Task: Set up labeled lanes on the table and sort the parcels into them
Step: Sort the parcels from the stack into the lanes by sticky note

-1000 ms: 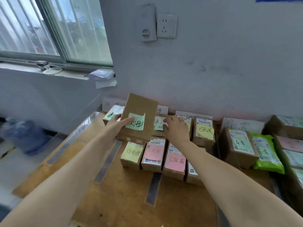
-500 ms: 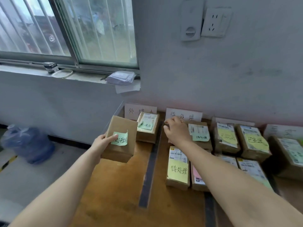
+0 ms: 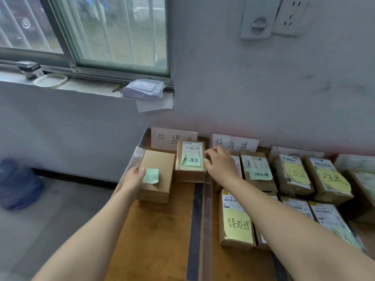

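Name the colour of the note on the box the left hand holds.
The note is green; head view.

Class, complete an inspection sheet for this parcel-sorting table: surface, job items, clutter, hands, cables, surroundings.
Surface: wooden table; a dark tape strip divides two lanes.
Job's things: left lane sign and second lane sign stand against the wall. The plain box and labelled box, both with green notes, sit side by side in the left lane. A yellow-note parcel and others lie further right.
Clutter: white packet on the windowsill.
Hands: left hand grips the plain box's left side. The right hand has curled fingers at the labelled box's right edge; grip unclear.
Cables: nothing seen.
Surroundings: window, wall socket, blue bottle on the floor.
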The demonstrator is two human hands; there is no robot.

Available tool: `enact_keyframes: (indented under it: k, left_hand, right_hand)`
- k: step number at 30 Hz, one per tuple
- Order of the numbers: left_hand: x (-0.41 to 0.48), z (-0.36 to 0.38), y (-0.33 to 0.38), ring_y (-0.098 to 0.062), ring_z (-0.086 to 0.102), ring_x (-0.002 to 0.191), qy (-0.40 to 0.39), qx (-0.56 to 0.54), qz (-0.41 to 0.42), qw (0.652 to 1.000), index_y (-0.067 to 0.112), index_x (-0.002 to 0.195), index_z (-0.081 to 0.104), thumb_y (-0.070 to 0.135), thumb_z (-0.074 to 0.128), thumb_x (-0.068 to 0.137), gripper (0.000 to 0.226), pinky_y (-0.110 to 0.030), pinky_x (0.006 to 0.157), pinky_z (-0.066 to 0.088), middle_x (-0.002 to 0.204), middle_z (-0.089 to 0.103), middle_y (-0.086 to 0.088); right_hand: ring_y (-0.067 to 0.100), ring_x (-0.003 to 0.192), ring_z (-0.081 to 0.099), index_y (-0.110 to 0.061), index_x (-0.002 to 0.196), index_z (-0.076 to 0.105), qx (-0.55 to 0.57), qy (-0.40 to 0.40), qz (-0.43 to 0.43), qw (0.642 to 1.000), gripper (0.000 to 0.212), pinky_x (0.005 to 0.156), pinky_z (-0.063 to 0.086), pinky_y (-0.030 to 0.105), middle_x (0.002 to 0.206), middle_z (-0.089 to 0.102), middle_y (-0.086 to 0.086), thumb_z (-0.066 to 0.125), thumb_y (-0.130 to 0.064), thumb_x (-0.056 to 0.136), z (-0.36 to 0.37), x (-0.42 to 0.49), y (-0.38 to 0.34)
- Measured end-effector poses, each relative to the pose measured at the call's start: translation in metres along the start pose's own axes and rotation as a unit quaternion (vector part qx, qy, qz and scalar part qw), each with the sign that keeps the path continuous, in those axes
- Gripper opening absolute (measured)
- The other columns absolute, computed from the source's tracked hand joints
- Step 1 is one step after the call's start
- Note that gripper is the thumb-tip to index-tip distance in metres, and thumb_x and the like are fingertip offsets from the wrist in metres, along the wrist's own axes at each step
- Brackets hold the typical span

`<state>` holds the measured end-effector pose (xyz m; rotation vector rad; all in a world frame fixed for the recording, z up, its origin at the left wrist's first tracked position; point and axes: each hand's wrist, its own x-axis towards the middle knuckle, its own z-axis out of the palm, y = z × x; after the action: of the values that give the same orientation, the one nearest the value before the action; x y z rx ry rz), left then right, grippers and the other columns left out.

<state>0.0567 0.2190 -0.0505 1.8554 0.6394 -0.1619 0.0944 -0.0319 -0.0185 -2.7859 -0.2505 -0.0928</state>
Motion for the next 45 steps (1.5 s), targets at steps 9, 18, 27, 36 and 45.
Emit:
enact_keyframes:
  k: [9, 18, 27, 36, 45]
  left_hand:
    - [0.000, 0.006, -0.019, -0.026, -0.001, 0.146, -0.061, 0.541, 0.278, 0.791, 0.036, 0.151, 0.005, 0.068, 0.050, 0.082, 0.089, -0.043, 0.118, 0.001, 0.160, 0.000, -0.001]
    - [0.024, 0.017, 0.001, -0.027, 0.028, 0.135, 0.020, 0.614, 0.311, 0.725, 0.024, 0.151, 0.012, 0.030, 0.054, 0.094, 0.071, -0.035, 0.108, 0.033, 0.150, 0.027, -0.007]
    - [0.038, 0.030, 0.018, -0.025, 0.027, 0.136, 0.025, 0.579, 0.309, 0.754, 0.028, 0.150, 0.017, 0.013, 0.053, 0.094, 0.069, -0.034, 0.105, 0.038, 0.150, 0.029, -0.006]
    - [0.016, 0.032, 0.036, -0.024, 0.047, 0.122, 0.023, 0.536, 0.335, 0.774, 0.021, 0.135, 0.047, 0.021, 0.045, 0.097, 0.039, -0.035, 0.095, 0.042, 0.136, 0.050, -0.004]
    - [-0.074, 0.094, 0.083, -0.021, 0.055, 0.110, 0.015, 0.547, 0.433, 0.716, 0.021, 0.127, 0.052, 0.027, 0.045, 0.097, 0.031, -0.033, 0.089, 0.044, 0.124, 0.058, -0.002]
  right_hand:
    - [0.026, 0.124, 0.045, -0.016, 0.135, 0.050, -0.098, -0.086, -0.050, 0.990, 0.041, 0.101, 0.040, 0.038, 0.137, 0.047, 0.008, 0.045, -0.027, 0.097, 0.018, 0.015, -0.013]
    - [0.025, 0.126, 0.048, -0.021, 0.129, 0.054, -0.207, -0.163, -0.085, 0.961, 0.036, 0.117, 0.001, 0.053, 0.134, 0.053, 0.005, 0.049, -0.028, 0.094, 0.039, 0.027, -0.019]
    - [0.030, 0.133, 0.042, -0.020, 0.135, 0.051, -0.198, -0.134, -0.114, 0.964, 0.040, 0.119, 0.006, 0.048, 0.140, 0.050, 0.007, 0.054, -0.020, 0.095, 0.048, 0.032, -0.033]
    - [0.028, 0.124, 0.048, -0.018, 0.131, 0.054, -0.169, -0.122, -0.130, 0.969, 0.036, 0.114, 0.025, 0.047, 0.136, 0.051, 0.008, 0.046, -0.028, 0.098, 0.028, 0.019, -0.025]
    - [0.026, 0.108, 0.057, -0.014, 0.119, 0.060, -0.185, 0.020, -0.121, 0.975, 0.027, 0.089, 0.045, 0.037, 0.118, 0.062, 0.007, 0.047, -0.025, 0.097, -0.047, -0.049, 0.036]
